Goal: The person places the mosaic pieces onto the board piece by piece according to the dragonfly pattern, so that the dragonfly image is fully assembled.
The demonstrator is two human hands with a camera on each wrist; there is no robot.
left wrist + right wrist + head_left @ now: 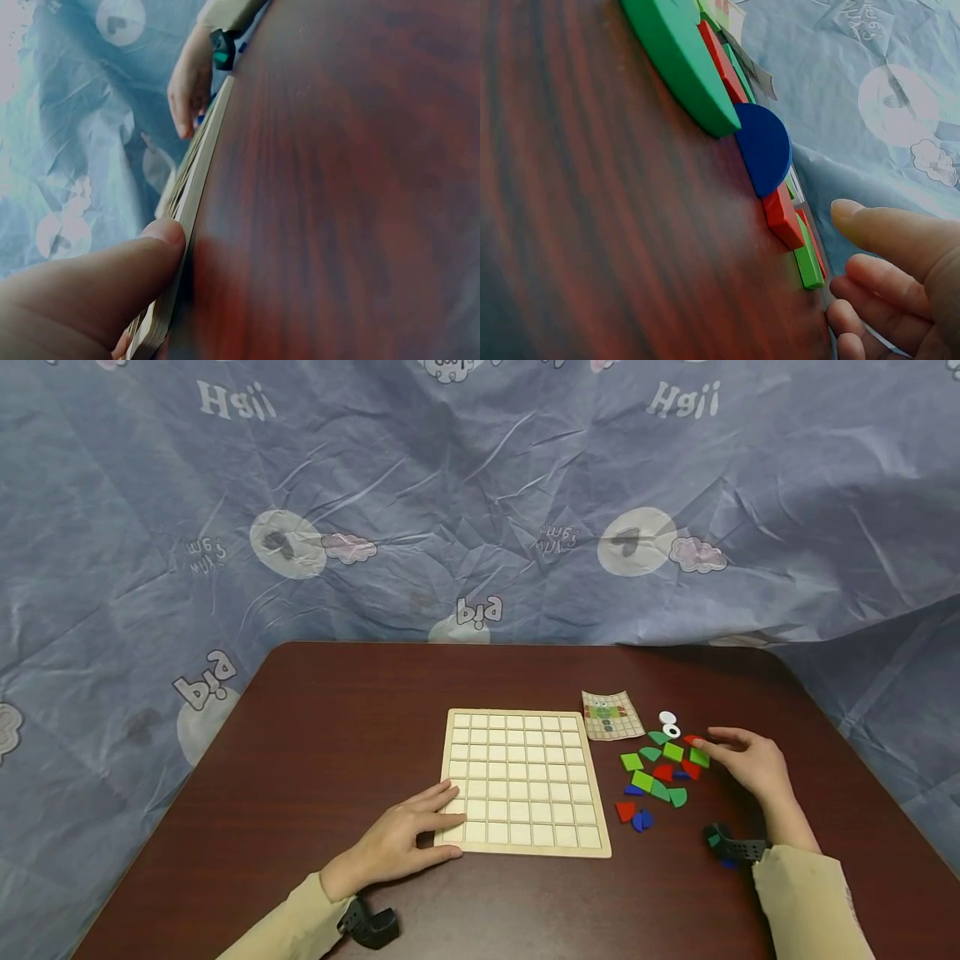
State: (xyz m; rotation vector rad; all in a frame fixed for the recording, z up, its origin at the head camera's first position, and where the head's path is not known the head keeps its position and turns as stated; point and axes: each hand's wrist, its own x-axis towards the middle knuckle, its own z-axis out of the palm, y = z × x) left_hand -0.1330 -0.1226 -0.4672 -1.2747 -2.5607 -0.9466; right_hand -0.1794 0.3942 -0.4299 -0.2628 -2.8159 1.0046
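Note:
A pale wooden grid board (pixel 525 785) lies flat on the table, its squares bare. My left hand (pixel 405 835) rests with spread fingers on the board's lower left edge; in the left wrist view its thumb (pixel 127 277) lies against the board's side (pixel 191 202). To the right of the board is a loose group of flat coloured pieces. My right hand (pixel 753 768) is at the group's right side, fingertips by a red piece (pixel 691 740) and a green square (pixel 700 757). In the right wrist view the thumb (pixel 885 232) stands apart from the loosely bent fingers, and no piece shows between them.
A small pattern card (pixel 612 717) lies beside the board's upper right corner. Two white discs (pixel 667 718) sit near it. Blue half-rounds (pixel 642 820) and a red piece (pixel 626 812) lie at the group's near end. A patterned blue cloth (pixel 480 510) hangs behind the table.

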